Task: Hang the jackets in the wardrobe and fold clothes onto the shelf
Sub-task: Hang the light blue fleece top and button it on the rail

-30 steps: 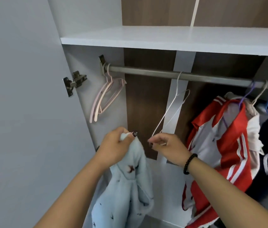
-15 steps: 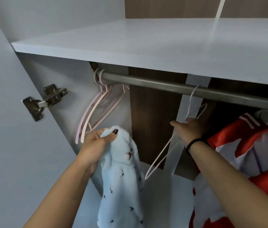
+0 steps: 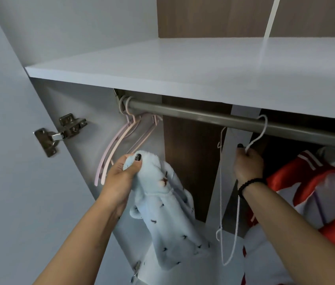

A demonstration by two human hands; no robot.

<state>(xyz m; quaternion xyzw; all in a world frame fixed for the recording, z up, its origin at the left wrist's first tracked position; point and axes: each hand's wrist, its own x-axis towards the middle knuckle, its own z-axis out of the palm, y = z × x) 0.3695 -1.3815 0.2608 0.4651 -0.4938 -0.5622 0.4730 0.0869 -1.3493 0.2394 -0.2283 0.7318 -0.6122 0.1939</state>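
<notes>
Two hands work under the grey rail point(image 3: 213, 116), which runs left to right beneath the white shelf point(image 3: 183, 66). Left hand point(image 3: 121, 177) grips a bunched top edge of the pale blue fleece jacket point(image 3: 168, 212), thumb pressed over the cloth; the jacket hangs down from that fist, below the rail and left of its middle, not on any hanger (small dark motifs dotted over the fabric). Right hand point(image 3: 247, 163) is curled round the neck of a white wire hanger point(image 3: 223, 192), just under the rail; the hanger's hook is looped over the rail above the fist, and its thin frame drops down beside the wrist, which wears a black bead bracelet point(image 3: 250, 184). Pink hangers point(image 3: 121, 145), at least two, hang bare at the rail's left end, close to the side wall, behind the left hand. Red and white jacket point(image 3: 326, 192) hangs under the rail's right part, right of the right forearm, with something purple across it. Metal door hinge point(image 3: 59, 132) sits left of the rail's end, on the open door's edge.
</notes>
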